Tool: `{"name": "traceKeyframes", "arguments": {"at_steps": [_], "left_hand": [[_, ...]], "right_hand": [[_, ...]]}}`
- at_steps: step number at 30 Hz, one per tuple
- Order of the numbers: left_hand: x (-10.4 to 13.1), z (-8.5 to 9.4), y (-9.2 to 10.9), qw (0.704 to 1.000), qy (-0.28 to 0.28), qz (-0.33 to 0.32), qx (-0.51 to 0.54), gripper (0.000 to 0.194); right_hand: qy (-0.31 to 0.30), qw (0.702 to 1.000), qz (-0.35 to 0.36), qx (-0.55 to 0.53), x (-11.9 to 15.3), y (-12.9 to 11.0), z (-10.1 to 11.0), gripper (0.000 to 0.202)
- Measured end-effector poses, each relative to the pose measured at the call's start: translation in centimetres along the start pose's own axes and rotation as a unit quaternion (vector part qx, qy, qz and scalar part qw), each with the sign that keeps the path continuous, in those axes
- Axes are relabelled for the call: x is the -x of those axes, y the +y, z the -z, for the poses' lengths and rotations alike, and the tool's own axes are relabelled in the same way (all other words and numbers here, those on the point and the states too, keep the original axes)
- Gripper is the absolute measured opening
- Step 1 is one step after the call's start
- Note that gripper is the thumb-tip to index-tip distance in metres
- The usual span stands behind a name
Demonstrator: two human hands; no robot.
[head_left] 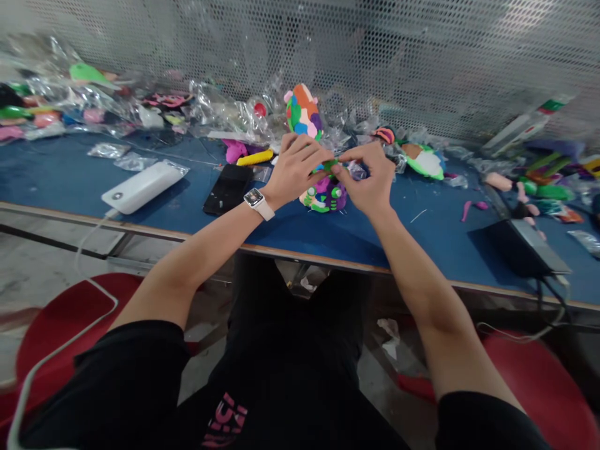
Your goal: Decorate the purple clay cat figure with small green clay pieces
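Just above the purple-and-green toy (324,195) on the blue tabletop (300,231), the left hand (295,169) and right hand (370,181) pinch a small green piece (330,165) between closed fingers; it looks light, soft and bendable, best gripped at its ends.

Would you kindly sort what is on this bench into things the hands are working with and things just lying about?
In hand:
left hand and right hand, pinching a green piece
purple-green toy beneath them

Lying about:
white power bank
black phone
multicoloured egg toy
yellow piece
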State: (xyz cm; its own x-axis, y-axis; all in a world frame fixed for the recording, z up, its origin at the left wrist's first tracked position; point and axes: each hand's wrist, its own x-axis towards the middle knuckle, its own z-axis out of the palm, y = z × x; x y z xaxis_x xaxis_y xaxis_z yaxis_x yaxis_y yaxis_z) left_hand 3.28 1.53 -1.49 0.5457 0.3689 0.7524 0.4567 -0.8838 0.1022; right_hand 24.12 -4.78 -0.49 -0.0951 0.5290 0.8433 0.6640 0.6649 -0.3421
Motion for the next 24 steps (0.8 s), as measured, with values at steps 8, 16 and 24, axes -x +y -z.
{"name": "traceKeyframes", "arguments": {"at_steps": [8, 16, 24], "left_hand": [[0.1, -0.9, -0.5, 0.999, 0.000, -0.017, -0.029, 0.047], [-0.3, 0.7, -0.7, 0.999, 0.014, -0.007, -0.039, 0.058], [0.4, 2.3, -8.1, 0.991, 0.119, 0.051, -0.037, 0.034]], "right_hand": [[-0.014, 1.000, 0.027, -0.002, 0.2, -0.7, -0.1, 0.015], [-0.017, 0.999, 0.016, -0.032, 0.2, -0.1, -0.1, 0.020], [0.108, 0.990, -0.060, 0.063, -2.2, 5.1, 5.8, 0.052]]}}
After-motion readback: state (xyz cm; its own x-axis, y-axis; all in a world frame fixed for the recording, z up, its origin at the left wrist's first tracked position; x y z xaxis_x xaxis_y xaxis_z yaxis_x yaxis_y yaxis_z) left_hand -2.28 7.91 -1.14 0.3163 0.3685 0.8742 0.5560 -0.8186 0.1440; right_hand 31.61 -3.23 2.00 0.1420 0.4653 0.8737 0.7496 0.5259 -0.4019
